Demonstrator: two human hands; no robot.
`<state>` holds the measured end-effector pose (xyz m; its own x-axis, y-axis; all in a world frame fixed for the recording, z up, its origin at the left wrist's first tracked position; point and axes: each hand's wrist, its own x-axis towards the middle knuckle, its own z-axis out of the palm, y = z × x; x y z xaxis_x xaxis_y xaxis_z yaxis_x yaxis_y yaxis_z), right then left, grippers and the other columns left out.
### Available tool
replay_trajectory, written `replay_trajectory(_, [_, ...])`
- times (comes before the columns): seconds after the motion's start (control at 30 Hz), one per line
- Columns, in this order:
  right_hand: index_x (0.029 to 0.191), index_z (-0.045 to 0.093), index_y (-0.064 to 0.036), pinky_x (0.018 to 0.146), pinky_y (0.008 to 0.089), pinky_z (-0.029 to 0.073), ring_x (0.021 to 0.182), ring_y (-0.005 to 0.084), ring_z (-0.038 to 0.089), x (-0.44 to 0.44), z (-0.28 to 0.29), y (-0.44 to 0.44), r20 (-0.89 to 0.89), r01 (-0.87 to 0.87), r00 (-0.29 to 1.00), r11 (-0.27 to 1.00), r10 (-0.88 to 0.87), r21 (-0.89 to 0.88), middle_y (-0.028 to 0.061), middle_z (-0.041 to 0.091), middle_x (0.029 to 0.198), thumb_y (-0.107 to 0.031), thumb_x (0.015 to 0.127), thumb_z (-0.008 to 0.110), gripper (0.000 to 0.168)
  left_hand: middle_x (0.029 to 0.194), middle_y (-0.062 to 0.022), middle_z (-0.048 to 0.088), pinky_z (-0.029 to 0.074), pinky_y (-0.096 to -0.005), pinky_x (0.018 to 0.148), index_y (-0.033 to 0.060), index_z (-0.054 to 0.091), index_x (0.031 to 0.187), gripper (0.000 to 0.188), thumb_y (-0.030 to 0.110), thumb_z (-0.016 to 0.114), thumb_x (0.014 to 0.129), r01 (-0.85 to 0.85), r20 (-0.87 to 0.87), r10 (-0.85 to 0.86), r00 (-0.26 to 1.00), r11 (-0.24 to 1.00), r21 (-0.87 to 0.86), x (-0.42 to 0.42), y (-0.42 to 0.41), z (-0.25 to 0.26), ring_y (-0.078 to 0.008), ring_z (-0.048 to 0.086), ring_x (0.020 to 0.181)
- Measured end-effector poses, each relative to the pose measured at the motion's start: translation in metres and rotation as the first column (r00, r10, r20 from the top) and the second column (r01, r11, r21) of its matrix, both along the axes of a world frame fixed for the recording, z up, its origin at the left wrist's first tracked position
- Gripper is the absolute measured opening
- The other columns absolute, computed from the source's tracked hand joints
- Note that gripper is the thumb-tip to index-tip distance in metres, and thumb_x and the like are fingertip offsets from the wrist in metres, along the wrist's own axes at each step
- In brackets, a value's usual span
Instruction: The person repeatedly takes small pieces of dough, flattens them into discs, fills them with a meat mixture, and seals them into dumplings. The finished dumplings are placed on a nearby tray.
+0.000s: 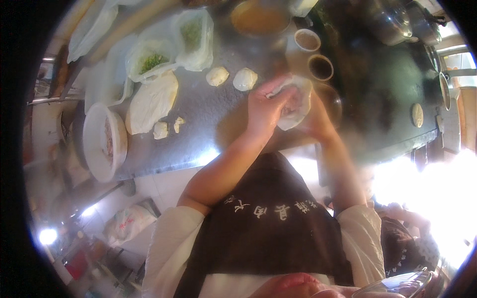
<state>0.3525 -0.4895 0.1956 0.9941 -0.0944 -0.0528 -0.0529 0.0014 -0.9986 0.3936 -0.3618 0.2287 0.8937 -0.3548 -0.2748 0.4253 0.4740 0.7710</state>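
A round of pale dough [305,98] rests across both my hands above the worktop, with pinkish minced filling [288,107] in its middle. My left hand [262,106] holds it from the left, thumb over the filling. Behind and under the dough, my right hand [318,119] supports its right side; most of its fingers are hidden. Two dough balls [217,76] [245,79] sit just beyond my left hand. Further left lie a large dough slab [153,102] and small dough scraps [161,130].
A white basin [123,143] of minced filling stands at the left edge. Plastic tubs of chopped greens [152,63] are behind the slab. Sauce bowls [320,67] stand beyond my hands. One flat cake [417,115] lies on the dark griddle [380,97]. Another person [404,238] is at lower right.
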Motion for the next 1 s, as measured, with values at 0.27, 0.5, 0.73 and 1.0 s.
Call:
replay_trajectory(0.27, [0.133, 0.041, -0.006, 0.087, 0.031, 0.052, 0.105, 0.0164, 0.059, 0.002, 0.028, 0.011, 0.156, -0.074, 0.978, 0.931, 0.137, -0.356, 0.0081, 0.056, 0.12, -0.005, 0.076, 0.076, 0.067, 0.106, -0.0086, 0.066, 0.051, -0.0248, 0.079, -0.0012, 0.061, 0.122, 0.041, 0.004, 0.07, 0.083, 0.163, 0.127, -0.196, 0.972, 0.959, 0.231, 0.019, 0.018, 0.018, -0.0127, 0.063, 0.088])
replay_trajectory(0.5, [0.133, 0.041, -0.004, 0.095, 0.0334, 0.047, 0.115, 0.0198, 0.055, 0.013, 0.04, 0.039, 0.209, 0.012, 0.978, 0.999, -0.023, 0.05, 0.0096, 0.055, 0.126, -0.011, 0.06, 0.087, 0.087, 0.133, -0.0112, 0.051, 0.034, -0.0393, 0.108, 0.0001, 0.039, 0.138, 0.056, 0.043, 0.034, 0.102, 0.035, -0.038, -0.056, 0.998, 0.907, -0.42, 0.006, 0.043, 0.036, -0.0223, 0.046, 0.126])
replay_trajectory(0.73, [0.129, 0.045, -0.006, 0.087, 0.035, 0.048, 0.103, 0.0216, 0.061, -0.003, 0.055, 0.059, 0.227, 0.068, 0.973, 0.882, 0.045, -0.466, 0.0127, 0.061, 0.112, -0.013, 0.059, 0.084, 0.08, 0.121, -0.0078, 0.057, 0.045, -0.0257, 0.09, 0.0005, 0.054, 0.129, 0.035, 0.01, 0.053, 0.096, 0.037, 0.338, -0.022, 0.941, 0.998, -0.04, -0.012, 0.059, 0.009, -0.0122, 0.056, 0.105])
replay_trajectory(1.0, [0.123, 0.05, -0.004, 0.083, 0.0308, 0.049, 0.098, 0.0174, 0.06, -0.001, 0.055, 0.063, 0.276, 0.1, 0.961, 0.912, 0.015, -0.397, 0.0103, 0.061, 0.105, -0.01, 0.063, 0.084, 0.069, 0.13, -0.0101, 0.053, 0.039, -0.0296, 0.099, -0.0001, 0.048, 0.136, 0.052, 0.001, 0.055, 0.084, 0.165, 0.325, -0.184, 0.928, 0.983, 0.087, -0.002, 0.061, 0.029, -0.0168, 0.051, 0.116])
